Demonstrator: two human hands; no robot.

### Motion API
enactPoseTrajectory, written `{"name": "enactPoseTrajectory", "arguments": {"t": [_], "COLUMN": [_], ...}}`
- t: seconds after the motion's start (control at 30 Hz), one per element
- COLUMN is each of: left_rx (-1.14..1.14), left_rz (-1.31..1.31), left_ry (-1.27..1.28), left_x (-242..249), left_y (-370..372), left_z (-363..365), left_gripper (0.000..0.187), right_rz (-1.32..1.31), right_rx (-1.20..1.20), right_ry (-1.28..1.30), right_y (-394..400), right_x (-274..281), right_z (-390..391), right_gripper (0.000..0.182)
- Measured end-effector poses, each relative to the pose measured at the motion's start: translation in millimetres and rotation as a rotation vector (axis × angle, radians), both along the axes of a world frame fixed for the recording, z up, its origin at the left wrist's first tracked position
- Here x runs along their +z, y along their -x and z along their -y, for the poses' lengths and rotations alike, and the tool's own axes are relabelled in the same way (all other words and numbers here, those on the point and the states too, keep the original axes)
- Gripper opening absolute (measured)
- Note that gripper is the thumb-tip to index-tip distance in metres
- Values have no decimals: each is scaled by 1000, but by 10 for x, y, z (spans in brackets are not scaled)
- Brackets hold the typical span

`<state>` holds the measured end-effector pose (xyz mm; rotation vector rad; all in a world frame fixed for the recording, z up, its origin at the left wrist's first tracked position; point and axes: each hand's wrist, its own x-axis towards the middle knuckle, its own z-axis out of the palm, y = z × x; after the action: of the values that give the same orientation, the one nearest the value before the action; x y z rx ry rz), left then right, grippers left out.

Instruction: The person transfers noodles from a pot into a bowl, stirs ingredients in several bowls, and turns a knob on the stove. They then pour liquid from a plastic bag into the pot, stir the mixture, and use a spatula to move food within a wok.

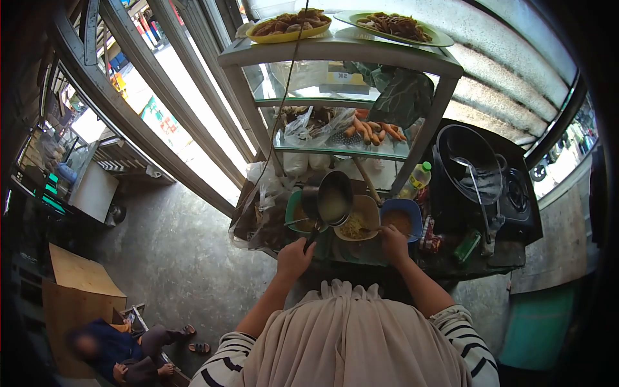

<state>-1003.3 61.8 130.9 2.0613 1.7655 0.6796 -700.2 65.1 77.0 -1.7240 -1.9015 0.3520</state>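
My left hand [294,258] is closed around the handle of a dark saucepan [316,188], tilted over the containers with pale liquid inside. My right hand [394,245] is closed at the end of a spoon [370,230], which reaches into a beige container [372,201] of yellowish food. To its right is a blue container [417,222] with orange-brown contents, close to my right fingers. A green container [291,216] stands on the left, partly hidden behind the saucepan.
A glass display case [338,155] holds carrots and bags, with a yellow plate [290,37] and a green plate [445,40] of food on top. At right are a wok [451,151], a stove [516,193] and a green bottle [465,246]. A person [132,351] sits at lower left.
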Motion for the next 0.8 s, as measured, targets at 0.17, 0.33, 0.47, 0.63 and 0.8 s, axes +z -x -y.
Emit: {"name": "enactPoseTrajectory", "arguments": {"t": [0.17, 0.33, 0.47, 0.63, 0.8], "left_rx": [-9, -5, 0, 8, 36], "left_rz": [-8, -22, -20, -6, -31], "left_ry": [-1, -12, 7, 13, 5], "left_x": [-18, -11, 0, 22, -14], "left_y": [-2, 8, 7, -40, -121], "left_z": [-8, -8, -2, -6, -12], "left_gripper": [32, 31, 31, 32, 30], "right_rz": [-180, -57, -31, -157, -310], "right_rx": [-190, -204, -198, -268, -159], "right_ry": [-32, 34, 188, 23, 126], "right_y": [94, 79, 115, -109, 136], "right_x": [-215, -277, -385, -395, -420], "right_z": [-235, -432, -393, -523, -620], "right_gripper": [18, 20, 20, 22, 23]}}
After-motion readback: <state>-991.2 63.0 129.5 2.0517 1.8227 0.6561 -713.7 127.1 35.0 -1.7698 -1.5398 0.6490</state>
